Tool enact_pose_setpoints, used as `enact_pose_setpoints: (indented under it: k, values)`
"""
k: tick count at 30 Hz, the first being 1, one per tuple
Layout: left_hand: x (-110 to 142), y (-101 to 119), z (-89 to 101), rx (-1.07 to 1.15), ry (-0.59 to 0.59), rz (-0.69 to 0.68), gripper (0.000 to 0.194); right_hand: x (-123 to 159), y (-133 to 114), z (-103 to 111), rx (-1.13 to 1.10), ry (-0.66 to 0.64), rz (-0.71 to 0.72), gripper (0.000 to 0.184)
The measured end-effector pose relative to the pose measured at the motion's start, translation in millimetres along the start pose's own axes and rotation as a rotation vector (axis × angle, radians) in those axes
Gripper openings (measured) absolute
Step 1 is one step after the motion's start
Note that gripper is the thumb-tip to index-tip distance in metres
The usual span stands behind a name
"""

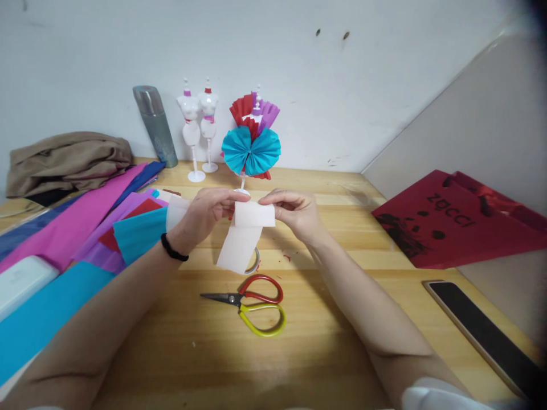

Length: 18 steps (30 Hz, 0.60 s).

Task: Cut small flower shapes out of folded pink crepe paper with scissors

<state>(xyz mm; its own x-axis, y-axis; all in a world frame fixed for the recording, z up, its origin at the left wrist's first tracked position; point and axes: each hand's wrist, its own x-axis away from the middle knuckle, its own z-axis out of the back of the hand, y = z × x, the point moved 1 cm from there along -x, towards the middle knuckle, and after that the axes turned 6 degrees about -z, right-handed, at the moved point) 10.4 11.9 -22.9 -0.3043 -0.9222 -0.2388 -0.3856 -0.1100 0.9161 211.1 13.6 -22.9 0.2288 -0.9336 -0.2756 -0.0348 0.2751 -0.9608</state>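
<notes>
So, both my hands (203, 213) (301, 213) — fingers pinched nearly closed — hold the folded white paper (243, 239) above the scissors (248, 304).

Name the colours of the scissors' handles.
One handle red, the other yellow; clear in the head view.

The head camera is worn on the person's head and faces forward and down over the worktop (299, 353). It looks from behind both forearms, which reach in from the lower corners to the left hand (194, 219) and the right hand (299, 216) near the centre. The worktop's near part fills the bottom; its far edge and the pale wall (273, 45) behind lie higher up. A side wall (461, 125) slants in at the right. Only this single view exists, so none is shared.
</notes>
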Motion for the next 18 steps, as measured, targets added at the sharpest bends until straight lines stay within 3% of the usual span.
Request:
enact_pose_setpoints:
  k: [2, 4, 8, 11, 14, 18]
  values:
    - [0.4, 1.1, -1.3, 0.024, -0.012, 0.032, 0.038, 0.8, -2.5, 1.7, 0.105, -0.017, 0.088, 0.014]
    - [1.3, 2.2, -3.8, -0.03, 0.029, 0.046, 0.036, 2.0, -4.7, 3.3, 0.215, -0.029, 0.186, 0.009]
    - [3.2, 2.4, -9.9, -0.152, 0.111, 0.041, 0.033, 4.2, -6.1, 4.5, 0.334, -0.061, 0.298, 0.016]
    - [3.2, 0.6, -11.7, -0.194, 0.144, 0.016, 0.032, 4.3, -3.3, 4.8, 0.32, -0.034, 0.232, 0.016]
    - [2.7, -0.6, -11.8, -0.222, 0.154, -0.017, 0.033, 2.8, 2.1, 5.1, 0.184, 0.014, 0.062, 0.025]
    - [3.2, -0.1, -12.9, -0.306, 0.187, -0.031, 0.034, 1.5, 6.8, -2.0, 0.043, -0.024, -0.068, 0.034]
